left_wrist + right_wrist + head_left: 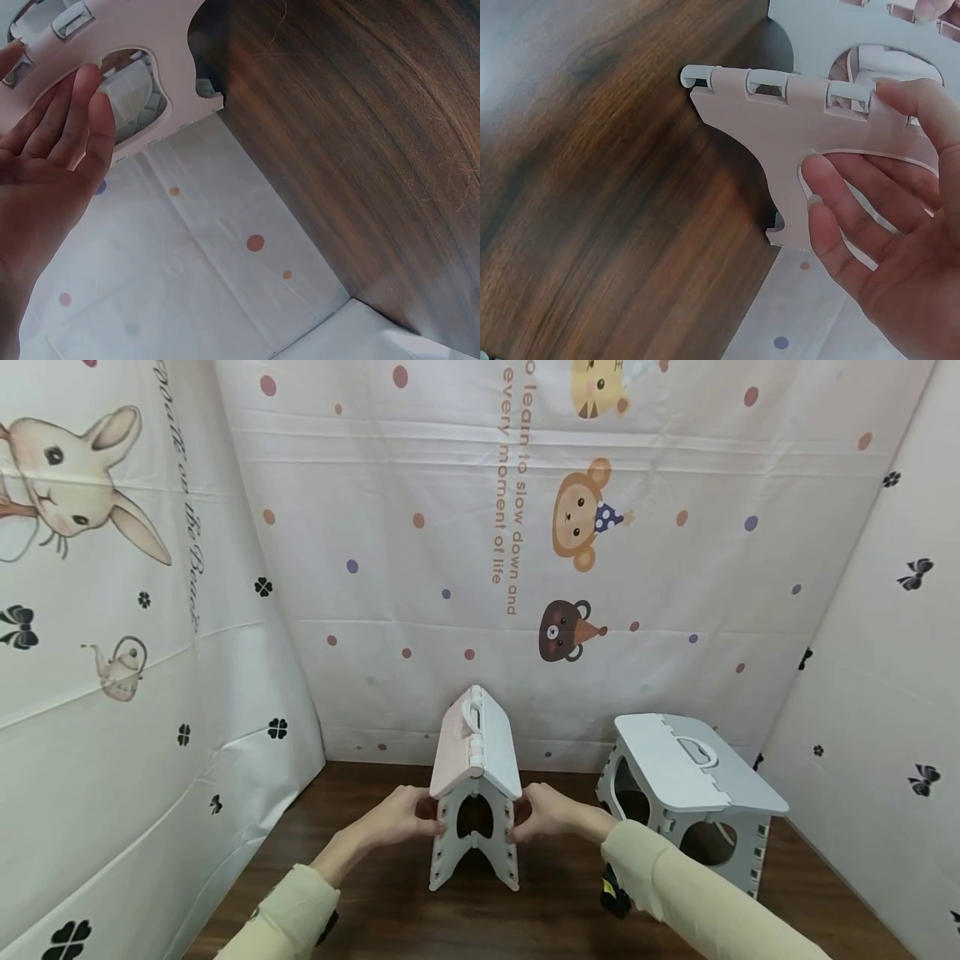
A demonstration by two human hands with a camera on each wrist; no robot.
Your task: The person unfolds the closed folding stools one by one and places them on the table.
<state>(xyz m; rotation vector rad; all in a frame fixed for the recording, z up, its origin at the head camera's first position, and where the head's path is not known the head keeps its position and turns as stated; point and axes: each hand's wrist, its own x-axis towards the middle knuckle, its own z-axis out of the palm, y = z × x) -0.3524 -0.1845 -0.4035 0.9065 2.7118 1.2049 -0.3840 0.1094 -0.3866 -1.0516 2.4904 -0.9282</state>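
Note:
A half-folded plastic folding stool (495, 752), pale pink on one half and pale grey on the other, stands upright on the wooden surface. Its two top panels slope like a roof, with a handle at the ridge. My left hand (401, 817) grips its left side, and the fingers reach into the cutout of the pink panel (176, 45) in the left wrist view. On the opposite side my right hand (551, 814) holds the other leg panel (780, 135). There the thumb lies on the hinged edge and the fingers reach into the cutout.
A second folding stool (645, 760), fully unfolded with a flat top and handle, stands at the right behind my right forearm. Printed white cloth (420, 585) hangs at the back and both sides of the dark wooden surface (397, 902).

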